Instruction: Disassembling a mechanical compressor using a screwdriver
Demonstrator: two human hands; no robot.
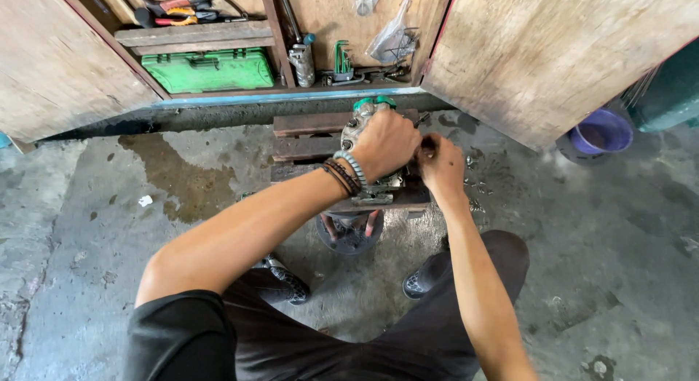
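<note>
Beyond your grip stands a wooden cabinet (pixel 553 53) with both doors swung open, and on its lower shelf, up and left of your hands, lies a green toolbox (pixel 209 69). Under everything is the stained concrete floor (pixel 109 228), with a purple bucket (pixel 601 131) well off to the right of your hands. Directly beneath your grip sits a low stack of dark wooden planks (pixel 306 133), and on it a green-and-grey power tool (pixel 368 133). Your left hand (pixel 384 143) is closed over the top of that tool, fingers wrapped round its body. Your right hand (pixel 441 163) sits just beside it, curled tight; what it pinches, I cannot tell. Just right of that hand, small metal bits (pixel 477 184) lie scattered. Beaded bracelets (pixel 346 171) ring your left wrist.
</note>
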